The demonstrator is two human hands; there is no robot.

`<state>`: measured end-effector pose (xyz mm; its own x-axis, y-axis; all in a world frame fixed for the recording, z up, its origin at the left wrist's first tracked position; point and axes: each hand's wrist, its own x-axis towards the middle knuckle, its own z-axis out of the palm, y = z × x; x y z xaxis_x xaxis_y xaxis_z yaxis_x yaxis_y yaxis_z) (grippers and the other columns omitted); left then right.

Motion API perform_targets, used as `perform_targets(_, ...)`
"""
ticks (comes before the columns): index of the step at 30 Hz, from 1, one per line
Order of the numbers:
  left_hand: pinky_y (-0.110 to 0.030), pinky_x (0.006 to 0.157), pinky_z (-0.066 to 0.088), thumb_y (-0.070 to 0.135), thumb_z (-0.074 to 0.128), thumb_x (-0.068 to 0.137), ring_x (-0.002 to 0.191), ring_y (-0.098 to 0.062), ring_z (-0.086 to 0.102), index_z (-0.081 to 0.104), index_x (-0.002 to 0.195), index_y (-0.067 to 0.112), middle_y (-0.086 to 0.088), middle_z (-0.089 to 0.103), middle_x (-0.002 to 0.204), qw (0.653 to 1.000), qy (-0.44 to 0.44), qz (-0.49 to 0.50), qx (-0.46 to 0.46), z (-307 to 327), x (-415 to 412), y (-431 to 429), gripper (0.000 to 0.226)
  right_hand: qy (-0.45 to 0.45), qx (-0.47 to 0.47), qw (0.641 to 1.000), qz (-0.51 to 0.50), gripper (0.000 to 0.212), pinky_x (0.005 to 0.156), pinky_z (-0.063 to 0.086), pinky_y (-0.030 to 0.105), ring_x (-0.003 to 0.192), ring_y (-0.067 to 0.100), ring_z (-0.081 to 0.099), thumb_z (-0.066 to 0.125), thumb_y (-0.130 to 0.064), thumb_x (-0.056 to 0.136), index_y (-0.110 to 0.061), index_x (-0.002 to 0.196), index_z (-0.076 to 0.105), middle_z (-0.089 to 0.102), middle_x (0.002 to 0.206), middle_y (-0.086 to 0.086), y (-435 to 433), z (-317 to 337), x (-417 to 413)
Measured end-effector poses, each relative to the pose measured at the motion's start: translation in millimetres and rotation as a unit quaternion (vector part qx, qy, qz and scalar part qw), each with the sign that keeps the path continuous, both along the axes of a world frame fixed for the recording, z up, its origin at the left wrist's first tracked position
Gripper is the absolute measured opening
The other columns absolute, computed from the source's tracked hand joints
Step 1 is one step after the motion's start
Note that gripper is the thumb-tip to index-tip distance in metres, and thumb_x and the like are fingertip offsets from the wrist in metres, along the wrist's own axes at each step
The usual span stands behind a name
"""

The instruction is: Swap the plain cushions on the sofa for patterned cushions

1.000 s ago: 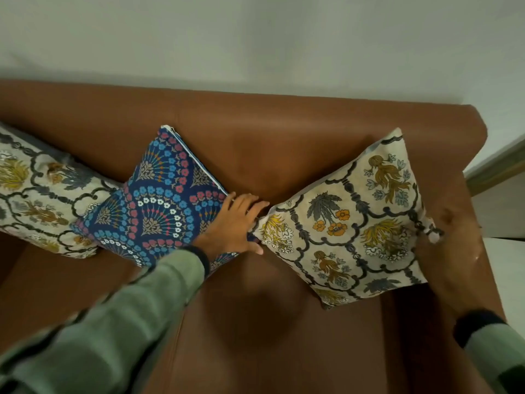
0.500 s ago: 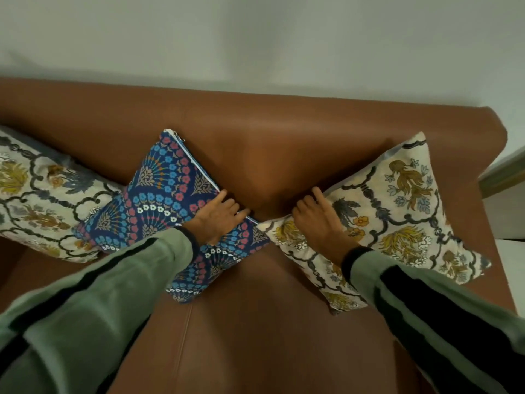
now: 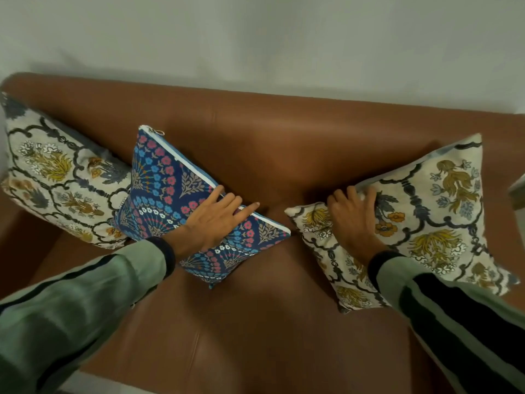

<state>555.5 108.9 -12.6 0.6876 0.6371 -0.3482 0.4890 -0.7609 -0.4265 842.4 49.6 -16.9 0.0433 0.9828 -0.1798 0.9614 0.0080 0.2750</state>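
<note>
Three patterned cushions lean against the back of the brown leather sofa [image 3: 284,155]. A cream floral cushion [image 3: 54,177] stands at the far left, and a blue fan-patterned cushion [image 3: 164,191] overlaps its right side. My left hand [image 3: 216,220] lies flat on the blue cushion near its zipped edge, fingers spread. Another cream floral cushion [image 3: 431,220] leans at the right. My right hand [image 3: 355,220] rests on its left part with the fingers curled over its upper edge. No plain cushion is in view.
A pale wall [image 3: 255,38] rises behind the sofa back. The brown seat [image 3: 250,322] stretches between and in front of the cushions. A light object [image 3: 518,194] shows at the right edge of the view.
The blue cushion and the right cream cushion touched at their corners before; a gap of bare sofa now lies between them. Both hands stay on their cushions.
</note>
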Motion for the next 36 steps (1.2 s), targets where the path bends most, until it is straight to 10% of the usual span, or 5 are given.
perform_targets(9,-0.058,0.116,0.016,0.044,0.075,0.078,0.128,-0.033,0.037,0.012,0.154,0.019,-0.014,0.042,0.136,1.000,-0.011,-0.024,-0.008,-15,36,23,0.102,0.014,0.012,0.999,0.047,0.038,0.105,0.031,0.054,0.113,0.029,0.048,0.065,-0.010,0.078,-0.014,0.116,0.058,0.057,0.113,0.007,7,-23,-12)
perform_targets(15,-0.059,0.119,0.009,0.025,0.065,0.089,0.151,-0.031,0.012,0.013,0.156,0.023,-0.014,0.018,0.163,0.990,-0.139,-0.019,0.025,-34,2,-14,0.085,0.055,0.040,0.996,0.058,0.072,0.118,0.018,0.054,0.148,0.031,0.024,0.061,-0.027,0.089,-0.014,0.151,0.027,0.032,0.158,0.014,-11,-27,-11)
perform_targets(22,-0.062,0.115,0.021,0.050,0.044,0.097,0.150,-0.031,0.018,0.017,0.156,0.025,-0.013,0.018,0.164,0.938,-0.291,0.178,0.059,-52,-98,-61,0.070,0.210,0.091,0.958,0.172,0.065,0.116,0.020,0.059,0.150,0.031,0.019,0.053,-0.032,0.097,-0.022,0.154,0.022,0.021,0.163,0.012,-27,-27,-148)
perform_targets(27,-0.061,0.118,0.016,0.053,0.038,0.100,0.152,-0.032,0.009,0.016,0.156,0.027,-0.008,0.009,0.166,0.938,-0.265,0.222,0.010,-45,-126,-48,0.065,0.150,-0.009,0.972,0.181,0.078,0.119,0.003,0.063,0.150,0.031,-0.020,0.054,-0.031,0.097,-0.027,0.156,0.003,-0.019,0.164,0.006,-11,-36,-217)
perform_targets(36,-0.060,0.118,-0.005,0.062,0.027,0.098,0.152,-0.029,-0.008,0.001,0.156,0.033,-0.005,-0.004,0.166,0.933,-0.190,0.300,-0.058,-18,-191,-50,0.070,0.085,-0.092,0.989,0.080,0.073,0.117,0.017,0.061,0.151,0.034,-0.013,0.045,-0.023,0.097,-0.029,0.155,0.001,-0.020,0.164,0.009,-17,-11,-187)
